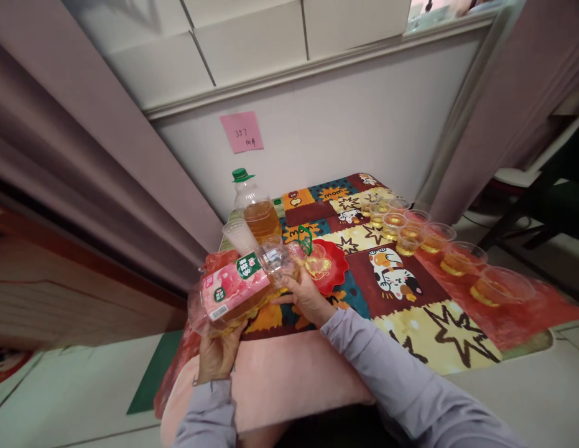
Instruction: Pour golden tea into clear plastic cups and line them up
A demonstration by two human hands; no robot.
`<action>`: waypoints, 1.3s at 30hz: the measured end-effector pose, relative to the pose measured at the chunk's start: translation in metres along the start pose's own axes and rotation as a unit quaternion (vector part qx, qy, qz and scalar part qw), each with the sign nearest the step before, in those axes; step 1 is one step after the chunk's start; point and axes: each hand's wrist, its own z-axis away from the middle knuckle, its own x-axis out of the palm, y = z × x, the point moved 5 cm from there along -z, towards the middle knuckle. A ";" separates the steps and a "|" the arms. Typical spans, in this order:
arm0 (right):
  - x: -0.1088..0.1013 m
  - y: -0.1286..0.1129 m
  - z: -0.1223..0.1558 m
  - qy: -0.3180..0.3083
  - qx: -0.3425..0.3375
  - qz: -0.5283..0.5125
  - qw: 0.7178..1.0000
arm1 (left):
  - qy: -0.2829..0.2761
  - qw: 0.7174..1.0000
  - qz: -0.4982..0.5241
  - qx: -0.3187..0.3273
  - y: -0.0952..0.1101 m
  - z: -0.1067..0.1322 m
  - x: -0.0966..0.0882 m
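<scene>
A large clear juice bottle [236, 285] with a pink and green label lies tilted almost on its side in both hands, amber liquid in it. My left hand [220, 353] supports it from below near its base. Around its neck end, my right hand [308, 297] is closed from the right side. The bottle's mouth points toward a clear plastic cup [319, 256] over a red scalloped plate [338, 274]; part of the cup is hidden. A green loop [305, 240] shows beside the neck, its exact attachment unclear.
Behind stands another juice bottle [262, 219] with a green cap, beside a stack of plastic cups [240, 236]. Several cups of amber liquid [436, 239] line the table's right side on red plastic sheeting [517, 323]. A patterned mat [368, 292] covers the table; a wall [317, 137] rises behind.
</scene>
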 end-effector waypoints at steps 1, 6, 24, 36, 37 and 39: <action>0.000 0.000 0.000 0.000 -0.002 0.001 1.000 | 0.000 1.000 -0.002 0.000 0.000 0.000 0.001; -0.002 0.002 -0.002 -0.001 -0.002 0.000 1.000 | 0.002 1.000 -0.008 -0.009 0.002 -0.001 -0.004; -0.001 0.000 0.001 0.014 0.010 0.012 1.000 | 0.035 0.999 -0.034 -0.012 -0.001 0.004 0.005; -0.002 0.002 0.000 0.011 0.006 0.010 1.000 | 0.036 0.999 -0.039 -0.013 -0.001 0.006 0.012; -0.002 0.002 0.000 0.011 0.006 0.010 1.000 | 0.035 0.999 -0.038 -0.012 -0.001 0.006 0.012; -0.003 0.002 0.000 0.014 0.009 0.010 1.000 | 0.026 0.999 -0.035 -0.009 -0.001 0.005 0.011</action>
